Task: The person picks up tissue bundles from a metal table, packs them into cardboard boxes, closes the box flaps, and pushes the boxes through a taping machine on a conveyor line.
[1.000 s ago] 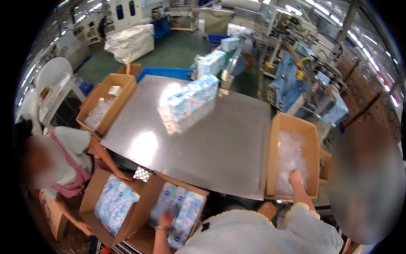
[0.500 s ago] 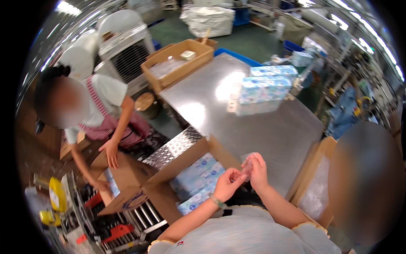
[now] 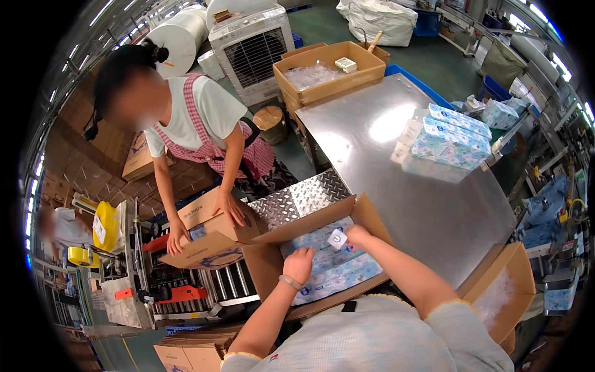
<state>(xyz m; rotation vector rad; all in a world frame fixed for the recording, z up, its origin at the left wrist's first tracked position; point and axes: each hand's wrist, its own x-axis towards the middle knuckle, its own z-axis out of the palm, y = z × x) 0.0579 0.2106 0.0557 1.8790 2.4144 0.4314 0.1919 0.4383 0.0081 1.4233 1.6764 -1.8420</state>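
Observation:
My right hand [image 3: 357, 237] pinches a small white square card [image 3: 337, 239] with a dark round mark on it. It is held over an open cardboard box [image 3: 263, 273] in front of me. Inside the box lie light blue patterned soft packs [image 3: 344, 270], side by side. My left hand [image 3: 299, 265] hovers above the packs near the box's left side, its fingers curled together. Whether anything is in those fingers is hidden from this view.
Across a roller conveyor [image 3: 226, 284], a co-worker's hands [image 3: 230, 209] press on another box [image 3: 211, 230]. A metal table [image 3: 359, 149] carries more patterned packs [image 3: 449, 144]. A box of clear plastic [image 3: 505, 288] stands at right. A tape machine [image 3: 106, 223] is at far left.
My hands were together at the table's near edge with something clear between them. They have since parted and moved over the box, the white card now showing. The view has swung left.

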